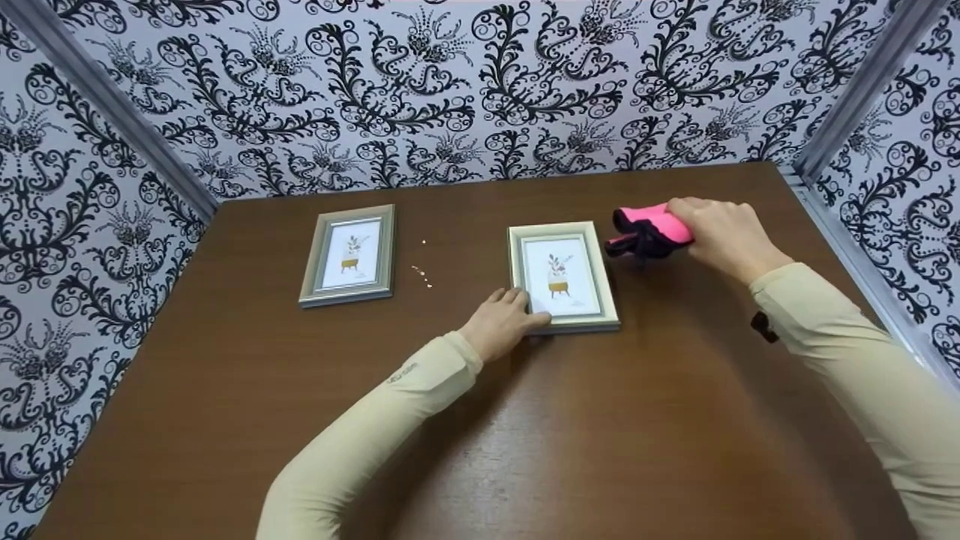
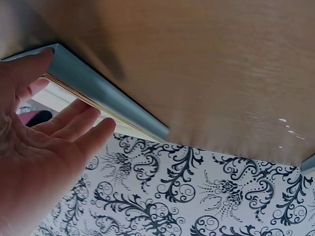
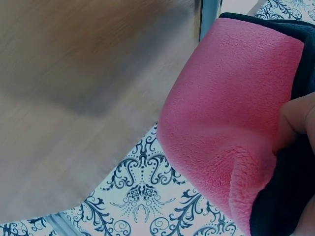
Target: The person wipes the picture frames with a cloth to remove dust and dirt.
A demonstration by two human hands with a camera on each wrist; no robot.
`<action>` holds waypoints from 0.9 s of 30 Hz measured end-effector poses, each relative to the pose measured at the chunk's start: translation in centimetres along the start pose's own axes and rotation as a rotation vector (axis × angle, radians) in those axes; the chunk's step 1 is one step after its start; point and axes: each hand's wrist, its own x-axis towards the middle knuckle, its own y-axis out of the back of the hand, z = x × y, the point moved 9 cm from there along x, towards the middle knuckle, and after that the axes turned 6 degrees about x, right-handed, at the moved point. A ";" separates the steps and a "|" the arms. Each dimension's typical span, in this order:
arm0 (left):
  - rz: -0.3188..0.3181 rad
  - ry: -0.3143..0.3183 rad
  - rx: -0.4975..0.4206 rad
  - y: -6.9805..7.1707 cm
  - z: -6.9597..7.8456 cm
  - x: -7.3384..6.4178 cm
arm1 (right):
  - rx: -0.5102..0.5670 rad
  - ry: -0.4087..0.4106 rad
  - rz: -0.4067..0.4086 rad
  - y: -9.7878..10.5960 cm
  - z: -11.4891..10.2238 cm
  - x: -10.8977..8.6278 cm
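In the head view my left hand (image 1: 501, 326) grips the near left corner of a cream picture frame (image 1: 564, 270). Its thumb lies along the near edge, its fingers by the left side; the left wrist view shows the thumb on the frame's (image 2: 106, 96) corner. The frame lies flat, with a potted-plant print facing up. Just right of it, my right hand (image 1: 724, 232) holds a bunched pink and black cloth (image 1: 652, 229), apparently above the table. The right wrist view shows the fluffy pink side of the cloth (image 3: 231, 98) and fingers on its dark edge; part of that hand is cut off.
A second, greyer picture frame (image 1: 349, 256) with a similar print lies to the left on the brown table (image 1: 300, 420). Small pale bits (image 1: 421, 274) are scattered between the frames. Patterned walls (image 1: 450, 97) and metal posts (image 1: 862, 90) bound the back and sides.
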 end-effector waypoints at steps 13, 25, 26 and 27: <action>0.002 -0.074 0.040 1.1 2.8 -2.4 | 0.103 -0.167 0.029 -3.1 0.3 3.8; -0.172 0.021 0.020 0.4 2.7 -1.8 | 0.219 -0.135 -0.351 -10.9 -2.6 6.6; -0.184 0.022 0.013 0.3 2.8 -1.8 | 0.222 -0.116 -0.372 -11.3 -2.8 6.6; -0.195 0.022 0.005 0.2 2.8 -1.7 | 0.223 -0.097 -0.389 -11.7 -3.0 6.6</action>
